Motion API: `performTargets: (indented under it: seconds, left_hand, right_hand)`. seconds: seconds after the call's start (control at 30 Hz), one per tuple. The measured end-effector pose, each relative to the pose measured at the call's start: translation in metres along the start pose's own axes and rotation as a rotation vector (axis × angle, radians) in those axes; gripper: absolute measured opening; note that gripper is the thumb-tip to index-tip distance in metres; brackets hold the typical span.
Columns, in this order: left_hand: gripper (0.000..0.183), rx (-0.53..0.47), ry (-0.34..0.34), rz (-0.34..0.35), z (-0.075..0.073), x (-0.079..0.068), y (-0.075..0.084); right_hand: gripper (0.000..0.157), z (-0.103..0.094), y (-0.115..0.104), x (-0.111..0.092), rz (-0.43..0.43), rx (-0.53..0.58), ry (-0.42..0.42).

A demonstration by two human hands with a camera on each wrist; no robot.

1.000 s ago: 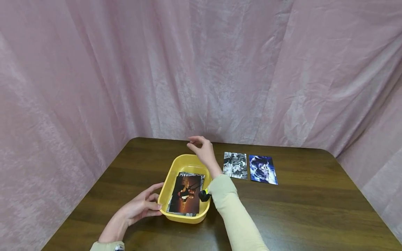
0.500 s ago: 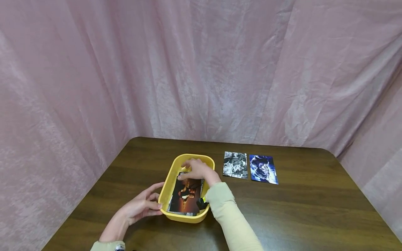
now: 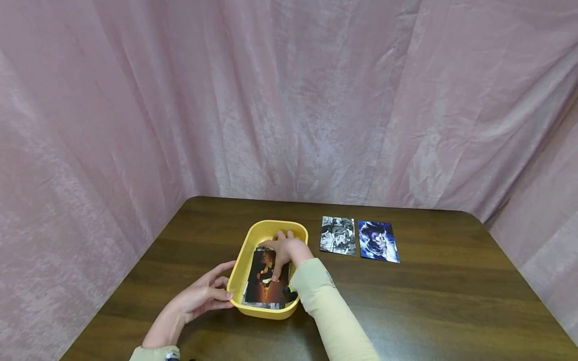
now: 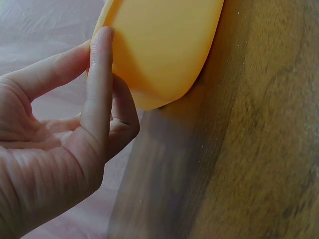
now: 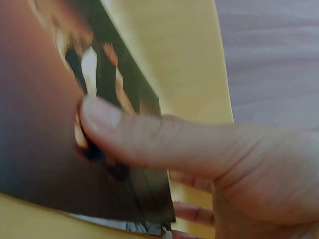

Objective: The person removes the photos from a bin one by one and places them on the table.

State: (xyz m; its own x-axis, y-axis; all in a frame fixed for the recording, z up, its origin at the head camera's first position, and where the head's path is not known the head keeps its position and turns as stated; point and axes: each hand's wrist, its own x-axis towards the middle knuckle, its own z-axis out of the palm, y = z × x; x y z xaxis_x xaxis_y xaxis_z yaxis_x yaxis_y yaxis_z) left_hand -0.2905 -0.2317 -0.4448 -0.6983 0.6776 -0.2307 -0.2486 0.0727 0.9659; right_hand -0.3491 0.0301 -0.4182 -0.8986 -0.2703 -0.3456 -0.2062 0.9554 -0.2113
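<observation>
A yellow plastic tub (image 3: 239, 271) stands on the table with a small stack of photo cards in it. My left hand (image 3: 205, 296) holds the tub's near left side, fingers and thumb at its rim and outer wall, as the left wrist view shows (image 4: 65, 114). Inside the tub, my right hand (image 3: 286, 250) pinches the top card, a dark orange picture (image 3: 262, 288) with a figure on it. In the right wrist view its thumb (image 5: 129, 134) presses on the card's face (image 5: 40, 124), while the other fingers show past the card's edge, partly hidden. A black-and-white card edge shows beneath.
On the brown wooden table (image 3: 433, 291), right of the tub, a black-and-white card (image 3: 337, 235) and a blue-and-white card (image 3: 378, 241) lie side by side. Pink curtains (image 3: 289, 100) hang behind the table and at its sides.
My right hand has come down from above the tub's far rim into the tub and onto the top card. The left hand and the two cards on the table have stayed put.
</observation>
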Motion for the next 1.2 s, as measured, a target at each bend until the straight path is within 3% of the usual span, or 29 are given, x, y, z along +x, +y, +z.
performTargets:
  seconds: [0.17,0.4,0.77,0.93,1.2]
  left_hand:
    - [0.089,-0.002,0.006,-0.006,-0.001,-0.001,0.0]
    - [0.09,-0.006,0.005,0.006,0.0,-0.002,0.0]
    - [0.089,-0.007,0.0,0.008,0.001,-0.001,0.0]
    - [0.09,-0.005,0.008,0.004,0.001,-0.001,0.001]
    - [0.089,0.001,0.013,-0.006,0.0,-0.001,0.002]
  right_hand:
    - [0.096,0.0,0.001,0.002,0.026,0.047,0.04]
    - [0.094,0.0,0.003,0.007,0.009,0.027,0.083]
    - [0.09,0.001,0.002,0.01,0.012,0.177,0.044]
    - [0.082,-0.005,0.0,0.011,-0.019,0.226,0.053]
    - [0.063,-0.02,0.0,0.005,0.022,0.267,0.103]
